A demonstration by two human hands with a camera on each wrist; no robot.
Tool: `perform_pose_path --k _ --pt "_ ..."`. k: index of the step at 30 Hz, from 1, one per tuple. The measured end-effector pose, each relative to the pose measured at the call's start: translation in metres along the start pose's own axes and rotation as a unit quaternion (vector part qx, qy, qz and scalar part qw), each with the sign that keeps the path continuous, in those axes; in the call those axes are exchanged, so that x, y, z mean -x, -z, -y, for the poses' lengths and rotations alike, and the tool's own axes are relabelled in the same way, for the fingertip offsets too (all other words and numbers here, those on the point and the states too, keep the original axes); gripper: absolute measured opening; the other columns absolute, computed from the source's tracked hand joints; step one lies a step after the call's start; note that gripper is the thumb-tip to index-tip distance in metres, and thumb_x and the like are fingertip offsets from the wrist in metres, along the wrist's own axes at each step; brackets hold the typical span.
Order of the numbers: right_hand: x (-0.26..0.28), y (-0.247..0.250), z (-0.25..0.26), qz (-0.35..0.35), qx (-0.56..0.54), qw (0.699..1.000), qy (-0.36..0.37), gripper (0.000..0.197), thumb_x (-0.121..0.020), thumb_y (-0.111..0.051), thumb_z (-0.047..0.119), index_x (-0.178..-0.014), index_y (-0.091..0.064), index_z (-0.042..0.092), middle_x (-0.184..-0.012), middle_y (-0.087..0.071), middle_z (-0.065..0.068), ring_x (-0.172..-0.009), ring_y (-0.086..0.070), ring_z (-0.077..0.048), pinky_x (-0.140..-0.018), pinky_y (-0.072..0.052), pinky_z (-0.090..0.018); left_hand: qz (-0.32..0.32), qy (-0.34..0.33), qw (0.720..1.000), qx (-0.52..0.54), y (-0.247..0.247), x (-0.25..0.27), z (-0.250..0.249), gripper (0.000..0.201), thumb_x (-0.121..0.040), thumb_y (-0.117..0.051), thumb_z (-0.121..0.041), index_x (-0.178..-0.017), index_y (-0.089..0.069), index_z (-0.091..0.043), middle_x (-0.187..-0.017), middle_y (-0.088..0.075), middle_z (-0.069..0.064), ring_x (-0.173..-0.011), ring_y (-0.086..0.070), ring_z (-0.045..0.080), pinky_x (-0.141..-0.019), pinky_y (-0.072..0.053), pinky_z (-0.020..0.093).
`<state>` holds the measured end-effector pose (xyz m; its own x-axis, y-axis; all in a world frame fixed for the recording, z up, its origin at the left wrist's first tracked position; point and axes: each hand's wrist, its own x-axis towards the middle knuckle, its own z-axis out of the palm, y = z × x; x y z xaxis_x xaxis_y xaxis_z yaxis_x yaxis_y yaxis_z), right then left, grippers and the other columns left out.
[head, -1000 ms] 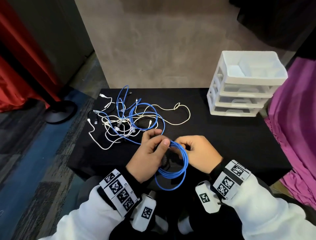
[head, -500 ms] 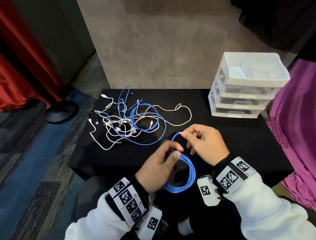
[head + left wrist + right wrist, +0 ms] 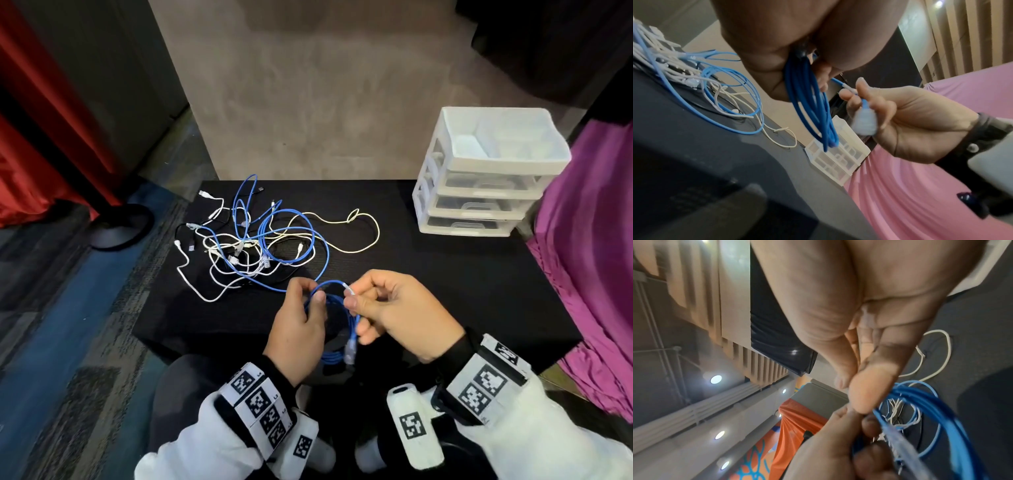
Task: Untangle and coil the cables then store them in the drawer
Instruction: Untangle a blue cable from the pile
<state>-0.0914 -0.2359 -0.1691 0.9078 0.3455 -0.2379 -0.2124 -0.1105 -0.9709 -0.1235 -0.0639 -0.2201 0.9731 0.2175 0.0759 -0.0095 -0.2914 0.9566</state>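
A coiled blue cable [image 3: 334,356] [image 3: 812,113] [image 3: 925,404] hangs over the near edge of the black table [image 3: 445,291]. My left hand [image 3: 301,322] grips the top of the coil, thumb over the strands. My right hand [image 3: 387,308] [image 3: 890,113] pinches the cable's free end by its clear plug [image 3: 349,291] and holds the coil's right side; a second clear plug [image 3: 350,353] [image 3: 864,125] dangles below it. A tangle of blue, white, cream and black cables [image 3: 253,240] [image 3: 701,76] lies on the table's left half. The white drawer unit [image 3: 479,178] [image 3: 838,155] stands at the back right.
Purple cloth [image 3: 589,257] hangs along the table's right side. A red curtain [image 3: 41,120] and a black stand base [image 3: 120,226] are on the floor to the left. A grey wall [image 3: 308,85] rises behind the table. The unit's three drawers look closed; its top tray is open.
The free end of the blue cable has come out of the tangle. My right hand brought it back down to the coil, which my left hand holds a little higher than before.
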Motion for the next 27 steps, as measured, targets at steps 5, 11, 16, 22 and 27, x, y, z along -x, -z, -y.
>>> perform_pose_path --k 5,11,16,22,27 --pt "0.004 -0.015 -0.005 -0.035 -0.055 0.998 0.017 0.004 -0.094 -0.068 -0.006 -0.098 -0.069 -0.004 -0.071 -0.061 -0.007 -0.061 -0.07 -0.022 -0.059 -0.063 -0.031 0.006 0.092 0.992 0.081 -0.002 0.0 0.001 0.007 -0.105 -0.049 -0.026 -0.101 -0.049 -0.031 -0.071 -0.054 -0.001 -0.06 -0.046 0.015 -0.053 -0.039 0.029" --pt "0.004 -0.016 -0.006 -0.091 0.03 0.991 0.089 0.007 -0.089 -0.076 -0.001 -0.088 -0.074 0.005 -0.072 -0.061 -0.005 -0.057 -0.058 -0.005 -0.06 -0.051 -0.018 0.022 0.141 0.981 0.129 -0.001 0.002 -0.007 0.004 -0.106 -0.048 -0.025 -0.105 -0.05 -0.021 -0.069 -0.051 -0.001 -0.049 -0.042 0.007 -0.045 -0.035 0.023" --pt "0.004 -0.014 -0.024 -0.16 0.273 0.935 0.161 0.022 -0.077 -0.089 0.015 -0.081 -0.07 0.025 -0.089 -0.05 0.012 -0.072 -0.051 -0.007 -0.07 -0.041 -0.016 0.059 0.219 0.934 0.276 0.006 -0.001 -0.024 0.005 -0.108 -0.044 -0.021 -0.108 -0.047 -0.017 -0.069 -0.047 -0.001 -0.042 -0.03 0.004 -0.039 -0.026 0.017" --pt "0.002 -0.017 -0.031 -0.131 0.188 0.963 0.141 0.035 -0.081 -0.083 0.009 -0.093 -0.058 0.03 -0.089 -0.061 0.016 -0.068 -0.055 -0.005 -0.073 -0.048 -0.025 0.045 0.23 0.914 0.33 0.007 -0.005 -0.027 0.015 -0.108 -0.043 -0.03 -0.107 -0.051 -0.017 -0.067 -0.046 -0.004 -0.045 -0.024 0.004 -0.04 -0.022 0.016" --pt "0.005 -0.016 -0.025 -0.123 0.084 0.975 0.164 0.016 -0.09 -0.079 0.013 -0.089 -0.071 0.027 -0.083 -0.07 0.004 -0.072 -0.059 -0.009 -0.078 -0.053 -0.028 0.035 0.194 0.92 0.338 0.01 -0.006 -0.03 0.015 -0.108 -0.044 -0.027 -0.111 -0.053 -0.015 -0.07 -0.045 -0.003 -0.044 -0.027 0.002 -0.04 -0.025 0.015"
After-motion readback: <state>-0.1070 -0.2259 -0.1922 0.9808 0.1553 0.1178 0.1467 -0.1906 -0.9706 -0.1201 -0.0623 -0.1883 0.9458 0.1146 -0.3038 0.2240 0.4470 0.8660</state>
